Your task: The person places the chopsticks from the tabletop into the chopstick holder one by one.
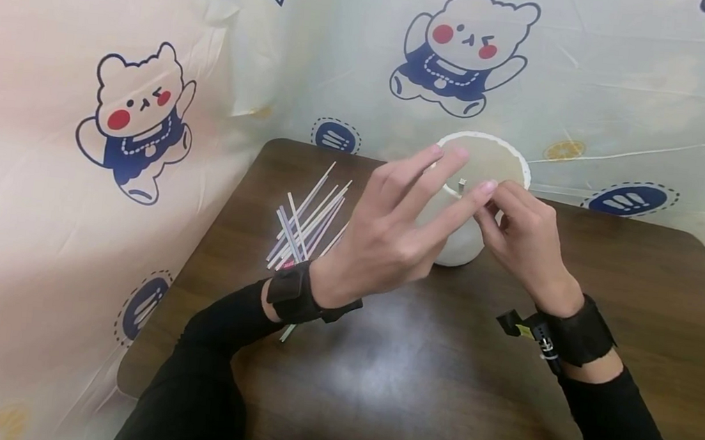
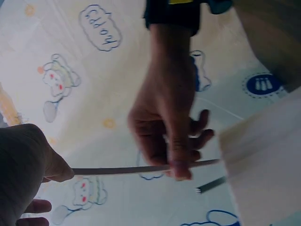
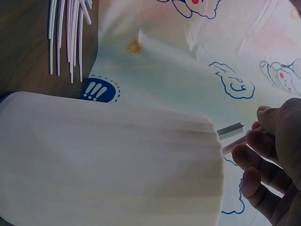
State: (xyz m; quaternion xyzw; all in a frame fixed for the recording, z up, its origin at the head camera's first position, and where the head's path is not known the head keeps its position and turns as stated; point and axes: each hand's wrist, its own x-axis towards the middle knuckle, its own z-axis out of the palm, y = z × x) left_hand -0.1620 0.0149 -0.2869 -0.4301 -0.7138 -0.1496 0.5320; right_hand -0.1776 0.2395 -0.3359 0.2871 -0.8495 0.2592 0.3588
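A tall white container [image 1: 460, 247] with a ribbed wall [image 3: 108, 155] and a round open top stands at the back of the table. My left hand [image 1: 390, 223] is raised at its near rim. In the left wrist view, that hand pinches the outer end of a thin pale stick [image 2: 117, 170]. My right hand [image 1: 527, 235] pinches the same stick between thumb and fingers, close to the container's mouth. The stick's far end is hidden by the container. Beside it, a short grey piece with a square-looking tip [image 3: 230, 130] sticks out of the mouth.
A loose pile of thin pastel sticks [image 1: 305, 223] lies on the left part of the brown table [image 1: 440, 367], partly behind my left forearm. A printed curtain [image 1: 316, 56] hangs along the table's back and left edges.
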